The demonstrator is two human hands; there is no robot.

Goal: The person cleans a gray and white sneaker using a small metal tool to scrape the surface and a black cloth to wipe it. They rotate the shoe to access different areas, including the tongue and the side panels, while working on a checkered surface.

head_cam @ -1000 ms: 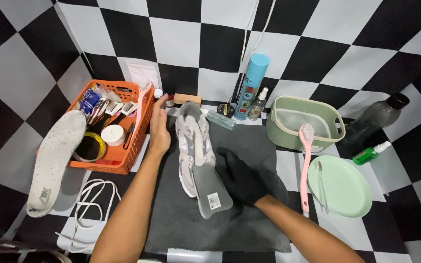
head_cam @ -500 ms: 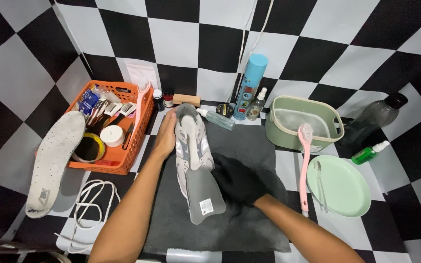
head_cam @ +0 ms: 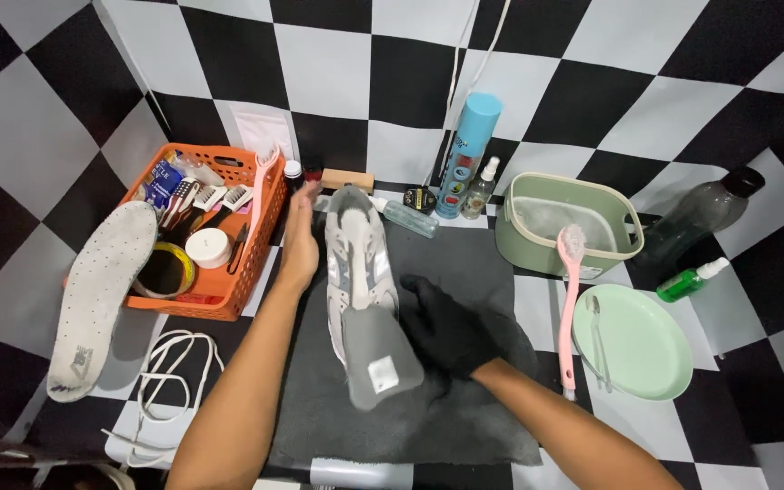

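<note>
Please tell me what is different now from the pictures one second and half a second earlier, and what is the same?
The left hand slid from the shoe's side up toward its toe. The shoe turned a little, its pulled-out tongue swinging left. The gloved right hand kept its hold by the shoe's opening. The orange basket, insole, laces, pink brush, green plate and tub did not move.
</note>
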